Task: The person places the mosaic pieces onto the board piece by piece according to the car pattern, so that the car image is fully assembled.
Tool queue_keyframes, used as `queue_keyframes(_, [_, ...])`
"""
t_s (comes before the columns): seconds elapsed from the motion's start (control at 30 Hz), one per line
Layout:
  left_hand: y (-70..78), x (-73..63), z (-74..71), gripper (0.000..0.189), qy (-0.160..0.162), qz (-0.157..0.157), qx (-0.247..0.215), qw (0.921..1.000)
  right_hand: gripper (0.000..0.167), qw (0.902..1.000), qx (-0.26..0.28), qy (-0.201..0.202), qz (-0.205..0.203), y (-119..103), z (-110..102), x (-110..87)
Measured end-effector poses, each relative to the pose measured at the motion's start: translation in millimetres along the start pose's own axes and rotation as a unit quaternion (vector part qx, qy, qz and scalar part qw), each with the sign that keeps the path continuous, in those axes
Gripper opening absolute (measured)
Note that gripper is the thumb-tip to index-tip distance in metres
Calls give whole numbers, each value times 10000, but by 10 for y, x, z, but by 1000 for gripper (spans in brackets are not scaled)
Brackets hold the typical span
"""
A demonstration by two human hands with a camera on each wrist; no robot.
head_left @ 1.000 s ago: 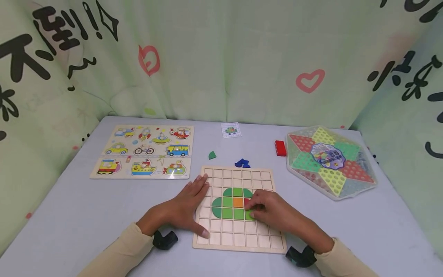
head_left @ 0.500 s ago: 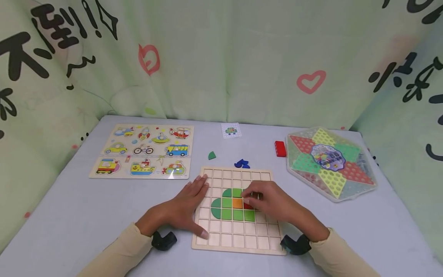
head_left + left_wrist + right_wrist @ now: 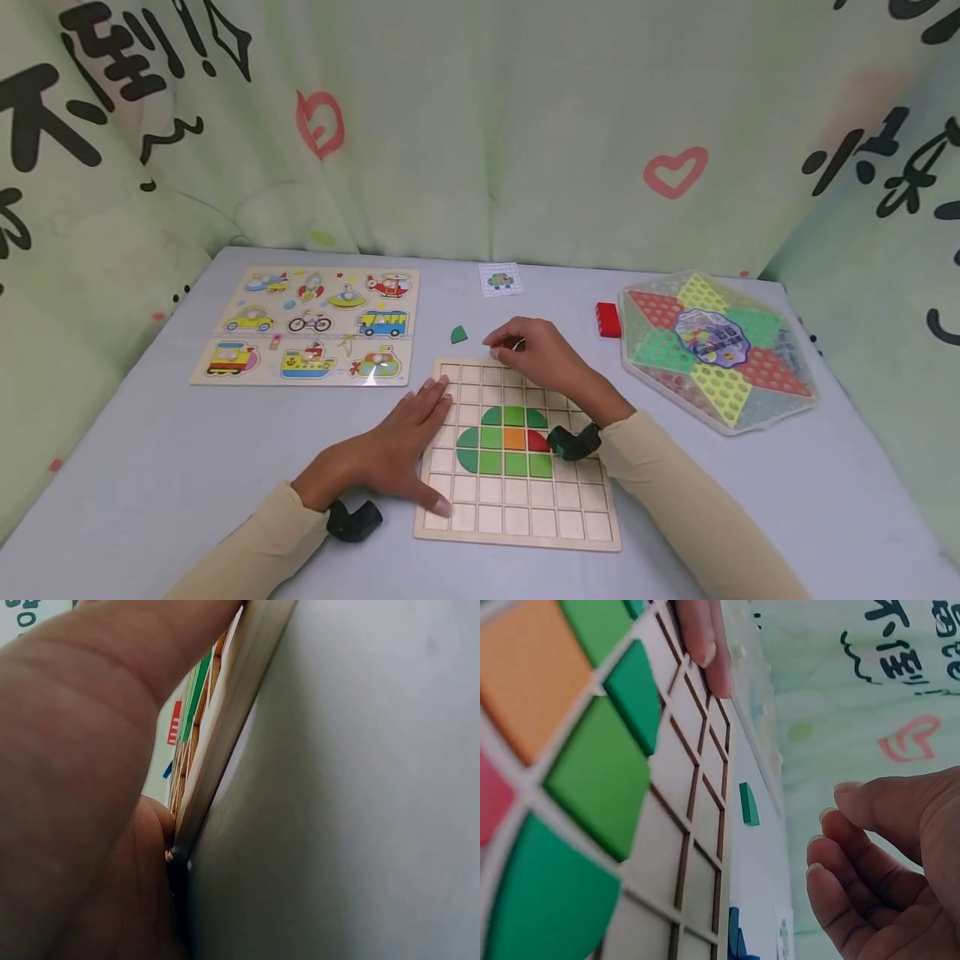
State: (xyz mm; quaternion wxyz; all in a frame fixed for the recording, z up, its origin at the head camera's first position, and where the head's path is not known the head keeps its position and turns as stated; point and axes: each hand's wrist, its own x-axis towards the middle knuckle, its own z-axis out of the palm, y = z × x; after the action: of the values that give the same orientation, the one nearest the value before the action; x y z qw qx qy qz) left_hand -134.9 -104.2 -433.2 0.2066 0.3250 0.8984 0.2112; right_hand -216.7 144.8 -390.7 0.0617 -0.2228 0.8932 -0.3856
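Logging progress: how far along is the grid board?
Done: green, orange and red pieces sit in the grid board. In hand: nothing visible in the right hand; the left hand touches the board. Probably remaining: the loose green piece and blue pieces beyond the board.

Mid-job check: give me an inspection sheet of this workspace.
Surface: table with a pale cover.
Job's things: grid board holding green pieces, orange piece, red piece; loose green piece and blue pieces beyond its far edge; picture card farther back.
Clutter: vehicle puzzle, red block, star-patterned game box.
Hands: left hand rests on the board's left edge; right hand, apparently holding nothing, hovers near its far edge.
Cables: nothing seen.
Surroundings: green printed curtain.
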Motion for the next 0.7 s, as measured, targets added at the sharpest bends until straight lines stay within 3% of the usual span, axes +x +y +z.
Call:
queue_keyframes(0.2, [1, -7, -11, 132, -50, -47, 22, 10000, 18, 9998, 113, 76, 137, 8, 84, 298])
queue_keyframes(0.7, [-7, 1, -5, 132, -88, -73, 138, 9998, 19, 9992, 305, 49, 254, 87, 241, 605])
